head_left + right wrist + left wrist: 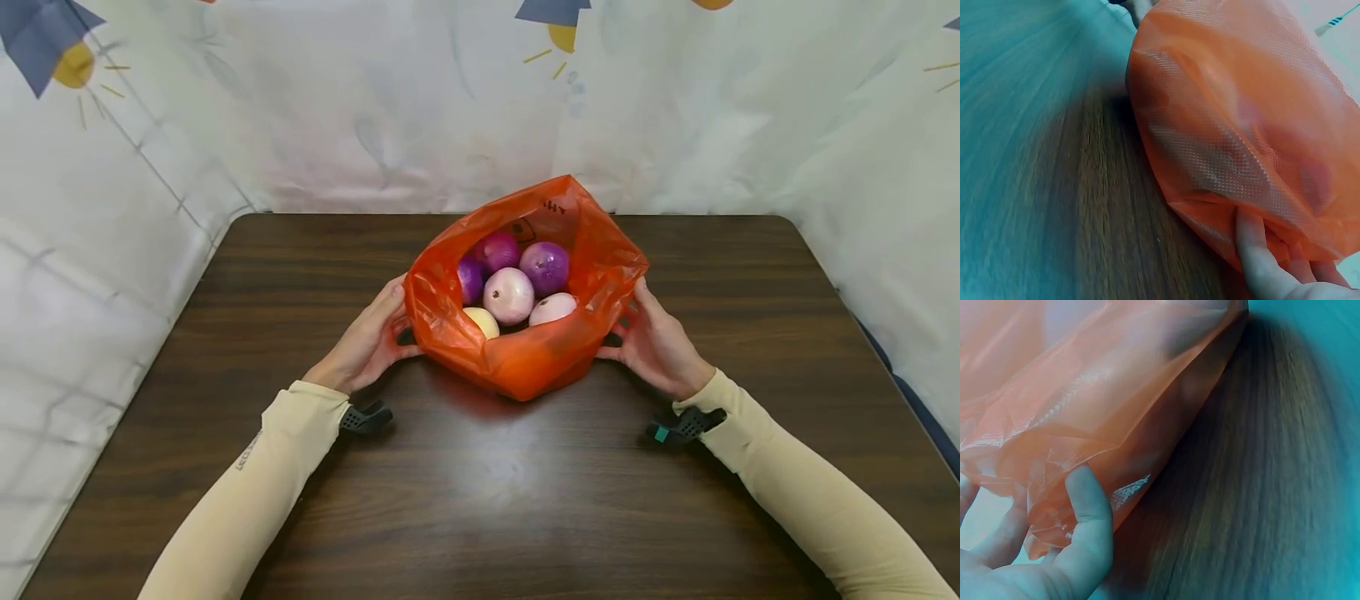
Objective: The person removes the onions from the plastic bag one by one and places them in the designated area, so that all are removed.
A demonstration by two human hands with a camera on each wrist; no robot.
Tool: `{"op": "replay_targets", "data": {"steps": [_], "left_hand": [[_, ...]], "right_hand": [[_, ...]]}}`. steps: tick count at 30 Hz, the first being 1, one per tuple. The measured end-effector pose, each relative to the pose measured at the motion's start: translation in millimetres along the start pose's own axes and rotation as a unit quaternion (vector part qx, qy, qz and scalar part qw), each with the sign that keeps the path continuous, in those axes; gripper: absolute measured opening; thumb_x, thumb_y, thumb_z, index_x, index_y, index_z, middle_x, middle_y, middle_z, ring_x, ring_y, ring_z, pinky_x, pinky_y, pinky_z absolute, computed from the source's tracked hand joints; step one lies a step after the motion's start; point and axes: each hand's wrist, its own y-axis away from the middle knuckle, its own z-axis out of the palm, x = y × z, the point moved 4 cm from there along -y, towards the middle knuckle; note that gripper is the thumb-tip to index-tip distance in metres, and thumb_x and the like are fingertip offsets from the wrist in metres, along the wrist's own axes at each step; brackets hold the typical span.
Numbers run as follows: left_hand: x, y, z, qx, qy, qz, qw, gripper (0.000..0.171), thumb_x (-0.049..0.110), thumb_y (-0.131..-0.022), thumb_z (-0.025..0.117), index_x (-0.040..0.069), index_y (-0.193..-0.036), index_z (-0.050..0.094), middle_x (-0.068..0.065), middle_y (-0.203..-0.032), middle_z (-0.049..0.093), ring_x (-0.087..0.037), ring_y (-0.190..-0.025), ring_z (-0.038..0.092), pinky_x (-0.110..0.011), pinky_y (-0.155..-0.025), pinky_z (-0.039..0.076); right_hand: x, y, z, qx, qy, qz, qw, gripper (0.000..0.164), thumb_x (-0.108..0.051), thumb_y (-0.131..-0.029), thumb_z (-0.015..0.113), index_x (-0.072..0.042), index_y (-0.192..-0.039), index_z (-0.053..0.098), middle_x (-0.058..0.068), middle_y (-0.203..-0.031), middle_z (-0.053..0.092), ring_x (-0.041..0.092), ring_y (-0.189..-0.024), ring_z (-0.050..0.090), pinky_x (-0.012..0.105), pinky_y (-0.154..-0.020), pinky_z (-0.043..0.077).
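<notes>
An orange plastic bag (pixel 525 362) stands on the table with its mouth spread wide. Several round onions lie inside, among them a pale pink onion (pixel 508 297), a purple onion (pixel 545 267) and a yellowish one partly covered by the near rim. The left hand (pixel 371 337) grips the bag's left side; in the left wrist view its thumb (pixel 1091 500) presses a gathered fold of the plastic. On the opposite side the right hand (pixel 663 346) holds the bag, its thumb (pixel 1254 247) sunk into the film. Some fingertips are hidden behind the plastic.
The dark wood-grain table (pixel 480 500) extends around the bag on all sides. A pale printed curtain (pixel 322 108) hangs behind and along the sides. Each wrist wears a dark strap (pixel 365 418) over a cream sleeve (pixel 247 492).
</notes>
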Motion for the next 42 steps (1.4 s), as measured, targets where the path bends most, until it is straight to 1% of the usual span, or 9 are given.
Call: {"op": "replay_targets", "data": {"steps": [5, 8, 12, 19, 24, 28, 36, 39, 42], "left_hand": [[-0.6, 6.9, -6.6, 0.002, 0.005, 0.006, 1.0, 0.056, 0.052, -0.109, 0.037, 0.032, -0.161, 0.024, 0.009, -0.148, 0.048, -0.017, -0.136, 0.041, -0.039, -0.101, 0.054], [-0.3, 11.8, -10.8, 0.004, 0.007, 0.009, 0.9999, 0.055, 0.053, -0.109, 0.036, 0.032, -0.16, 0.026, 0.012, -0.145, 0.052, -0.016, -0.136, 0.042, -0.039, -0.101, 0.054], [0.4, 18.0, -17.1, 0.009, 0.008, 0.007, 0.9999, 0.055, 0.054, -0.109, 0.036, 0.033, -0.159, 0.026, 0.013, -0.145, 0.051, -0.014, -0.136, 0.042, -0.038, -0.101, 0.054], [2.7, 21.1, -22.5, 0.007, 0.011, 0.008, 0.9999, 0.05, 0.053, -0.109, 0.036, 0.035, -0.156, 0.03, 0.013, -0.143, 0.053, -0.015, -0.133, 0.045, -0.036, -0.099, 0.056], [3.8, 22.1, -26.6, 0.012, 0.009, 0.008, 0.9999, 0.046, 0.052, -0.109, 0.036, 0.035, -0.152, 0.034, 0.013, -0.139, 0.056, -0.015, -0.129, 0.047, -0.035, -0.097, 0.056], [7.3, 21.3, -27.9, 0.016, -0.006, 0.009, 0.9998, 0.046, 0.053, -0.109, 0.037, 0.035, -0.151, 0.035, 0.014, -0.138, 0.057, -0.014, -0.126, 0.049, -0.034, -0.095, 0.055], [22.3, 21.5, -32.5, 0.009, -0.028, 0.018, 0.9994, 0.054, 0.051, -0.11, 0.037, 0.032, -0.159, 0.029, 0.015, -0.14, 0.059, -0.015, -0.124, 0.053, -0.033, -0.095, 0.057], [28.6, 22.8, -33.9, 0.004, -0.043, 0.018, 0.9989, 0.054, 0.05, -0.11, 0.035, 0.03, -0.16, 0.028, 0.015, -0.14, 0.06, -0.015, -0.123, 0.054, -0.033, -0.097, 0.057], [35.0, 23.9, -34.6, 0.011, -0.058, 0.018, 0.9981, 0.053, 0.05, -0.111, 0.034, 0.03, -0.16, 0.027, 0.013, -0.138, 0.062, -0.013, -0.125, 0.055, -0.031, -0.097, 0.057]], "right_hand": [[3.5, -3.0, 5.8, 0.004, -0.005, 0.012, 1.0, 0.062, -0.059, -0.107, 0.029, -0.038, -0.164, 0.016, -0.01, -0.159, 0.032, 0.017, -0.136, 0.04, 0.047, -0.1, 0.058], [5.8, -4.7, 10.2, 0.001, -0.006, 0.016, 1.0, 0.063, -0.059, -0.107, 0.029, -0.038, -0.164, 0.016, -0.01, -0.158, 0.033, 0.017, -0.135, 0.042, 0.048, -0.1, 0.059], [8.9, -6.6, 16.7, -0.005, -0.004, 0.017, 1.0, 0.063, -0.061, -0.106, 0.028, -0.039, -0.164, 0.015, -0.01, -0.159, 0.032, 0.017, -0.136, 0.044, 0.05, -0.101, 0.058], [11.3, -4.5, 22.9, -0.012, 0.001, 0.02, 1.0, 0.063, -0.061, -0.106, 0.027, -0.038, -0.164, 0.017, -0.008, -0.157, 0.035, 0.017, -0.133, 0.048, 0.051, -0.1, 0.058], [12.3, -2.5, 26.3, -0.02, 0.015, 0.023, 0.999, 0.062, -0.061, -0.107, 0.026, -0.039, -0.164, 0.016, -0.007, -0.16, 0.033, 0.017, -0.134, 0.05, 0.052, -0.101, 0.058], [11.1, -0.4, 24.8, -0.021, 0.027, 0.018, 0.999, 0.062, -0.06, -0.107, 0.026, -0.039, -0.164, 0.016, -0.006, -0.16, 0.033, 0.018, -0.134, 0.052, 0.052, -0.101, 0.058], [1.7, 6.9, 12.1, -0.016, 0.043, -0.011, 0.999, 0.059, -0.053, -0.11, 0.027, -0.029, -0.164, 0.023, -0.004, -0.151, 0.047, 0.018, -0.124, 0.061, 0.046, -0.101, 0.06], [-0.4, 9.3, 7.9, -0.001, 0.057, -0.007, 0.998, 0.057, -0.053, -0.11, 0.029, -0.026, -0.161, 0.028, -0.004, -0.147, 0.051, 0.017, -0.123, 0.062, 0.045, -0.1, 0.061], [-2.6, 10.8, 4.5, 0.023, 0.077, -0.002, 0.997, 0.056, -0.054, -0.109, 0.031, -0.024, -0.157, 0.032, -0.003, -0.142, 0.053, 0.018, -0.123, 0.061, 0.043, -0.099, 0.061]]}}
